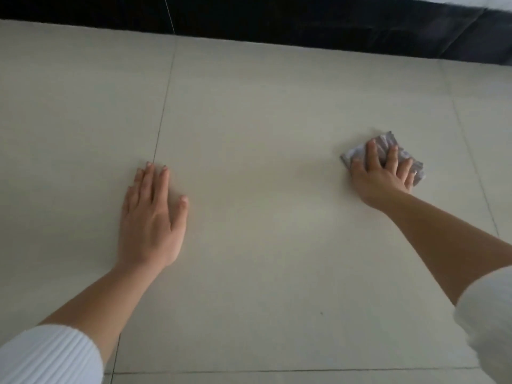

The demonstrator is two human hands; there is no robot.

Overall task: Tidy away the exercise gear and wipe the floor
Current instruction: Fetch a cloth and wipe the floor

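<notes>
Left hand (152, 214) flat and open on the floor (263, 120), right hand (382, 173) spread flat, pressing the grey cloth (386, 139); ungripped, it could bunch up and slip free.

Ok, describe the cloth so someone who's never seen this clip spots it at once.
Take the pale tiled floor below the dark band at the top. Toward its right side, the right hand presses on a small crumpled grey cloth. It is the only loose thing there; the left hand rests on bare tile.
</notes>
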